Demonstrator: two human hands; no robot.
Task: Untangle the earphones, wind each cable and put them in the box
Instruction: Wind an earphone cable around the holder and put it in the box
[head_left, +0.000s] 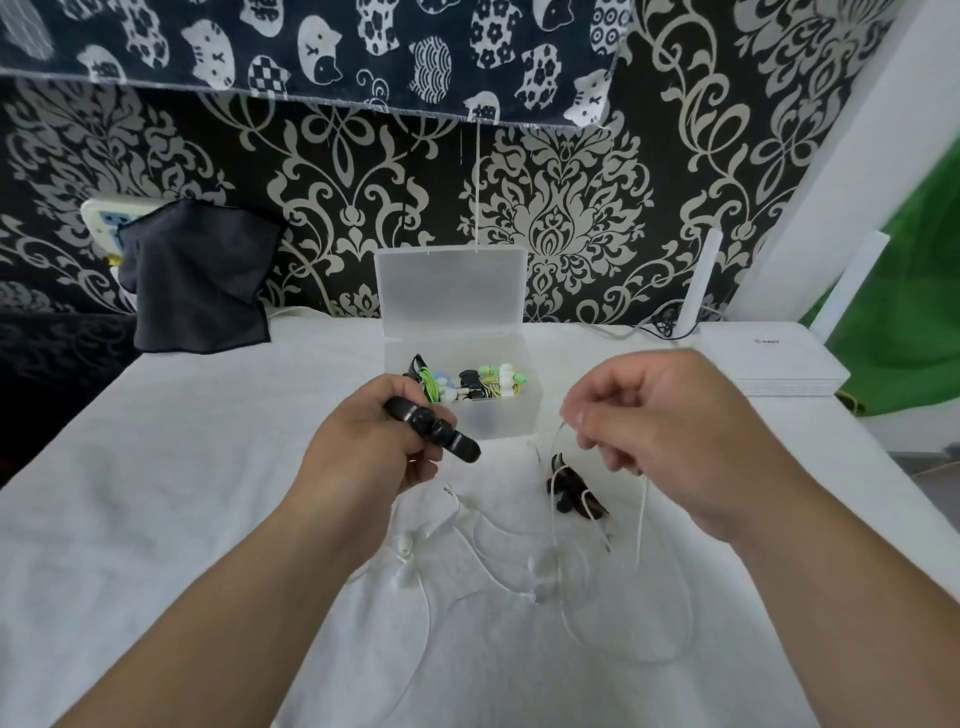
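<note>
The white cable (641, 519) is trailing in loose loops over the white cloth (208, 519). The right hand (675, 436) is pinching its upper end in a narrow grip, likely to draw it clear of the black earbuds (563, 501) it is crossing. The left hand (363, 441) is gripping a wound black bundle (436, 434) just before the open box (511, 421), which is already holding coloured earphones (493, 384).
</note>
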